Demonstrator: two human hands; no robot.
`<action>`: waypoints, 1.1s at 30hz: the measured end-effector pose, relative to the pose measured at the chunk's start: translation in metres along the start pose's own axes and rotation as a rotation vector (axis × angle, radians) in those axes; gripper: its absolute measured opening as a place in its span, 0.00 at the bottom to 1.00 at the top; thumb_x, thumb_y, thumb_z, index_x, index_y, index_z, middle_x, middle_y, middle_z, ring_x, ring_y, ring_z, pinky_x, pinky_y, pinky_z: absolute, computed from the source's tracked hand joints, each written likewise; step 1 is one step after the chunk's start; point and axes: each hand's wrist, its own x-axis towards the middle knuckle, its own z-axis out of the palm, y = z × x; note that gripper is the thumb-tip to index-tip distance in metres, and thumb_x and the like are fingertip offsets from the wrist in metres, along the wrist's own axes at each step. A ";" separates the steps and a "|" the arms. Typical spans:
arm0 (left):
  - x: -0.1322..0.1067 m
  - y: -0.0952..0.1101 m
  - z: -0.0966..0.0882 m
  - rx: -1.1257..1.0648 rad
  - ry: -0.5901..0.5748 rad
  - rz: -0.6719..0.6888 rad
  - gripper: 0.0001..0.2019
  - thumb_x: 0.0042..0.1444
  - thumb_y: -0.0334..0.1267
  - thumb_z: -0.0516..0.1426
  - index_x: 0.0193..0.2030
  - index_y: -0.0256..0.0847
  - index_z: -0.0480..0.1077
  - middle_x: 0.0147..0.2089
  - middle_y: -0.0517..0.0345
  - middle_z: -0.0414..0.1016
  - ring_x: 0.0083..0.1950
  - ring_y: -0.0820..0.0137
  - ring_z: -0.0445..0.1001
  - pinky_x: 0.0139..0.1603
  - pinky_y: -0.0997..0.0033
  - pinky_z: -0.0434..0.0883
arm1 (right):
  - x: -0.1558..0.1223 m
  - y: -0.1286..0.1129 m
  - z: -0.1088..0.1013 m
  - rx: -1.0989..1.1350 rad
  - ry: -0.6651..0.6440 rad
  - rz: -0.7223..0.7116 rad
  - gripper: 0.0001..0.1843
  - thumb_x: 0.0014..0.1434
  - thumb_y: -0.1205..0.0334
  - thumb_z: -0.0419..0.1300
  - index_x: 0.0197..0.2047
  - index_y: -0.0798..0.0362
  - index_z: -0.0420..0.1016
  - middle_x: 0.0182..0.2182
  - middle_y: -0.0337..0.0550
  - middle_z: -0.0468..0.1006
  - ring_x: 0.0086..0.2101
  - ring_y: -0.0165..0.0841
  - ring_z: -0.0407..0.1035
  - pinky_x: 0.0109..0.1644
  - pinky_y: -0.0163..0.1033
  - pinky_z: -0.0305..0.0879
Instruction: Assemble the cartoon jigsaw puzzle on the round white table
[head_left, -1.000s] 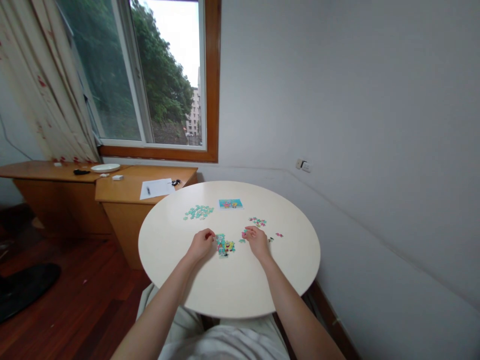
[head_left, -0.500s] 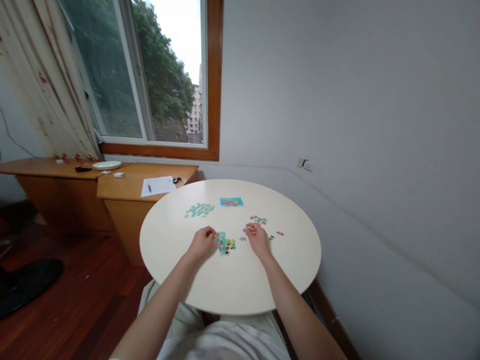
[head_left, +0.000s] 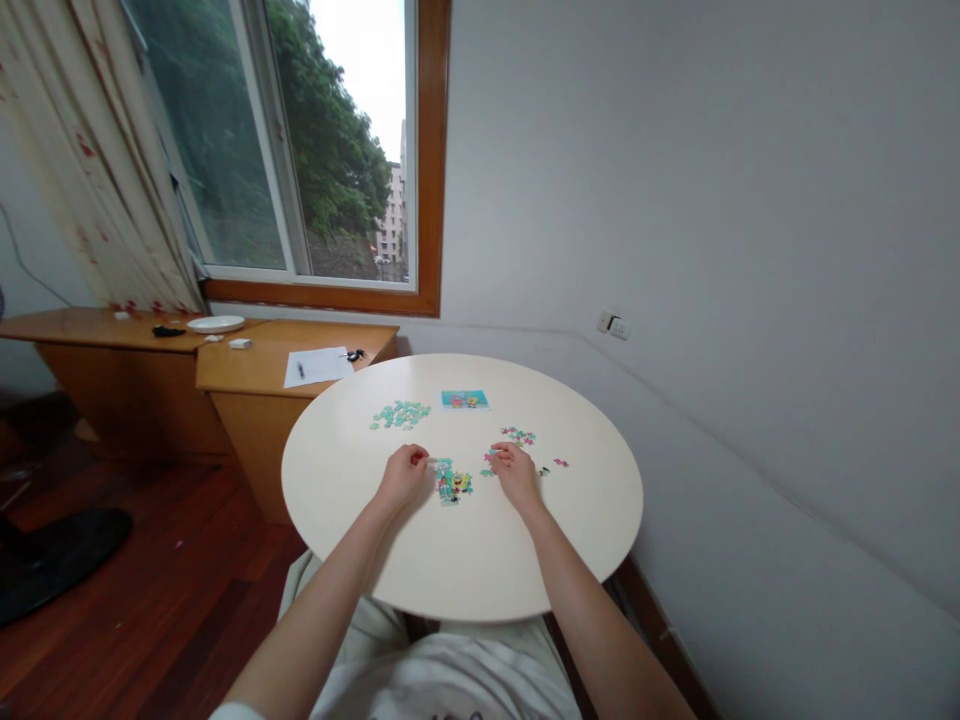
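Note:
On the round table, a partly joined jigsaw puzzle [head_left: 453, 484] shows a yellow cartoon figure beside teal pieces. My left hand [head_left: 405, 477] is at its upper left corner, thumb and fingers pinched on a small teal puzzle piece at the puzzle's edge. To the right of the puzzle, my right hand [head_left: 517, 474] rests low over the table with its fingers curled together. Pink and teal loose pieces [head_left: 488, 457] lie at its fingertips; whatever is between them is too small to make out. Beyond this hand is a cluster of pink and teal pieces [head_left: 519, 436].
A picture card [head_left: 464, 400] with the cartoon figures lies at the table's far side. Left of it spreads a heap of teal pieces [head_left: 401, 414]. A single pink piece [head_left: 561, 462] sits farther right. A wooden desk [head_left: 255, 408] with paper [head_left: 318, 367] adjoins the table's left side.
My left hand has shifted slightly up along the puzzle's left edge, toward its top corner. My right hand stays almost in place. The whole view has moved a little.

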 end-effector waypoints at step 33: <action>-0.005 0.004 0.003 -0.337 -0.096 0.108 0.07 0.46 0.37 0.55 0.31 0.37 0.68 0.23 0.62 0.66 0.26 0.74 0.64 0.29 0.74 0.61 | -0.010 -0.029 0.006 0.322 -0.125 0.115 0.17 0.43 0.53 0.59 0.35 0.56 0.72 0.21 0.38 0.72 0.20 0.28 0.66 0.20 0.32 0.58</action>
